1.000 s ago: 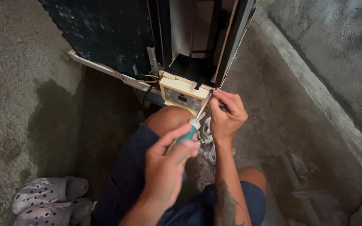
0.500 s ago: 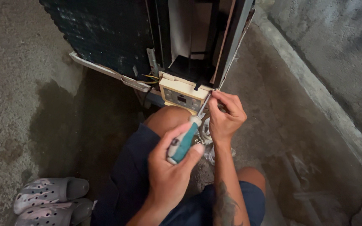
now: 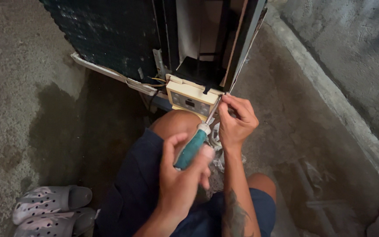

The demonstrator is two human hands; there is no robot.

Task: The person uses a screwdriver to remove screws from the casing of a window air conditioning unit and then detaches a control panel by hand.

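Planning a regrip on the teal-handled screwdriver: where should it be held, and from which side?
Hold the screwdriver by the thick teal handle, coming from below at the butt end. The thin shaft slants up-right toward the cream control box, and the right hand crowds the tip. The left hand wraps the handle there now.

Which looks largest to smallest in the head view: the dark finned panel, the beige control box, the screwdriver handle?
1. Dark finned panel, by far.
2. Beige control box.
3. Screwdriver handle, held in the left hand; it is nearer the camera, so ranks 2 and 3 are unsure.
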